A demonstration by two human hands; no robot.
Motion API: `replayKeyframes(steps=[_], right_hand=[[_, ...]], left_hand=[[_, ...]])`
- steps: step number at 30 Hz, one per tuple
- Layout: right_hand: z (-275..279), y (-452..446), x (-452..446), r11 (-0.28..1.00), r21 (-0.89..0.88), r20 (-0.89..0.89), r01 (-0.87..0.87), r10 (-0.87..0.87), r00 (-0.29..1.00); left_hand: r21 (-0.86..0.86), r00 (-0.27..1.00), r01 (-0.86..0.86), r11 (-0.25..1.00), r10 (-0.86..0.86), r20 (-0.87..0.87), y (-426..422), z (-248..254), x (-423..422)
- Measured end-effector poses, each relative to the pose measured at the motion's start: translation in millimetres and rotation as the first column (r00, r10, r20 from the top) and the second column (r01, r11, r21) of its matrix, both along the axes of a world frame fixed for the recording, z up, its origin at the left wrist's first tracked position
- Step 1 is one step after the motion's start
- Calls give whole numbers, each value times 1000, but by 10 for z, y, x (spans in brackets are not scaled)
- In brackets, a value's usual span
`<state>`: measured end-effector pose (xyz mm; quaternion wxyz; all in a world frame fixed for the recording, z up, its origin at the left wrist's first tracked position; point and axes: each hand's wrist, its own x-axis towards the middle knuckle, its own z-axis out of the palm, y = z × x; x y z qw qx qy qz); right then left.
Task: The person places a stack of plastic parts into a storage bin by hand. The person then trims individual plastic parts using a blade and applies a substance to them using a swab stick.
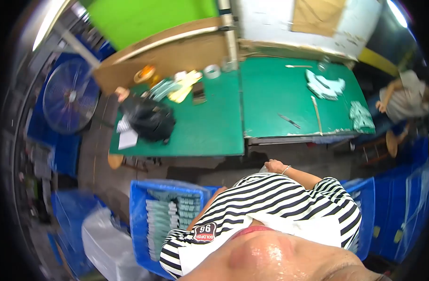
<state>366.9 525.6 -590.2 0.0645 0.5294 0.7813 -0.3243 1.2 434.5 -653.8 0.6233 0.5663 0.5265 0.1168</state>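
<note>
My right hand (274, 166), with a bracelet at the wrist, is in front of my striped shirt, just short of the green table's front edge. Its fingers look curled, and a small pale grey thing (264, 169) shows beside them; I cannot make out its kind. Of my left side, the forearm (206, 205) shows beside the shirt, above a blue crate (134, 220). The left fingers are hidden behind my body. Rows of grey-green folded pieces (160, 220) fill that crate.
On the green tables (205, 133) lie a blurred black bundle (151, 119), yellow gloves (184, 89), a tape roll (212, 71), scissors-like tool (289, 121), a stick (316, 114) and pale cloths (325, 85). A fan (71, 96) stands left; another person (404, 98) is right.
</note>
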Motion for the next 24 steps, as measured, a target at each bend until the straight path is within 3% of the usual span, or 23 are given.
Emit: replayKeyframes(steps=[3,4,5,7,8,9,11,13,14,16,17,19,20,21,22,23,24], right_hand=[[19,-117,751,944,-78,-297,319,-328,897],[164,-190,983,869,-248,-405,428,-494,769],[322,-259,1168,771,-452,-465,449,-633,619],[469,-492,1429,812,-470,-558,346,-577,597],[535,-613,1520,791,-456,-474,407,-603,642],[495,-685,1595,723,-560,-468,404,-679,566],[572,-744,1758,688,-592,-369,420,-694,618],[523,-785,1791,743,-562,-345,365,-611,713],[466,-808,1797,772,-547,-339,324,-558,757],[464,-841,1827,770,-583,-306,260,-505,807],[341,-867,1839,791,-568,-330,227,-472,818],[672,-668,1859,854,-506,-243,123,-277,930],[811,-493,1845,869,-488,-196,83,-201,960],[906,-292,1817,918,-380,-171,116,-193,966],[951,-47,1794,946,-242,-243,218,-276,930],[1064,246,1739,930,38,-379,365,-324,867],[1072,530,1689,859,241,-468,452,-306,829]], left_hand=[[-101,956,288,952,-291,-19,448,54,308],[-110,926,374,921,-377,-7,592,87,399],[-109,892,450,886,-452,8,713,101,502],[-29,844,536,843,-537,2,949,139,752],[35,846,533,845,-532,-43,1005,88,838],[107,866,496,862,-484,-122,1026,163,966],[267,914,181,947,-62,-401,800,351,1382],[199,920,65,978,18,-391,843,781,1638],[78,907,44,996,-7,-420,862,1208,1782],[-11,920,125,992,-120,-372,665,994,1532],[-19,935,178,984,-175,-310,607,902,1404],[-116,953,155,981,-180,-245,656,838,1375],[-159,897,185,970,-233,-375,757,1111,1587],[-174,918,179,968,-228,-323,800,1118,1624],[-227,945,182,957,-234,-227,801,780,1542],[-280,965,187,942,-230,-128,772,444,1466],[-329,911,230,916,-322,-257,867,621,1627]])
